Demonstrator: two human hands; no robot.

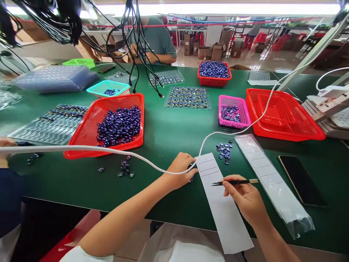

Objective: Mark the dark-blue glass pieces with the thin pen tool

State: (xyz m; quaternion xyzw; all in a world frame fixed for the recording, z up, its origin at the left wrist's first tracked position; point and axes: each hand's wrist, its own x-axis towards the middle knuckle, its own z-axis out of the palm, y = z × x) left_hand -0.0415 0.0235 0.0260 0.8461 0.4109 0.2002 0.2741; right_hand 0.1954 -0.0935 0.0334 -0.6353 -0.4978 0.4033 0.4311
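Observation:
A pair of black tweezers (218, 183) is pinched in my right hand (247, 198), its tips over a long white card strip (226, 214) with several dark cross lines near its far end. My left hand (181, 169) rests at the strip's upper left edge, thumb and forefinger apart. Small dark glossy pieces (191, 179) lie beside and partly under that hand. Just past the strip, a loose cluster of shiny blue-purple oval pieces (225, 150) sits on the green table (169, 131).
A white cable (152, 165) crosses in front of my left hand. A bagged stack of strips (272, 182) and a phone (301, 180) lie rightward. Red baskets (141, 123) and a pink basket (248, 112) stand beyond. Black cables (136, 43) hang overhead; a person (160, 40) sits opposite.

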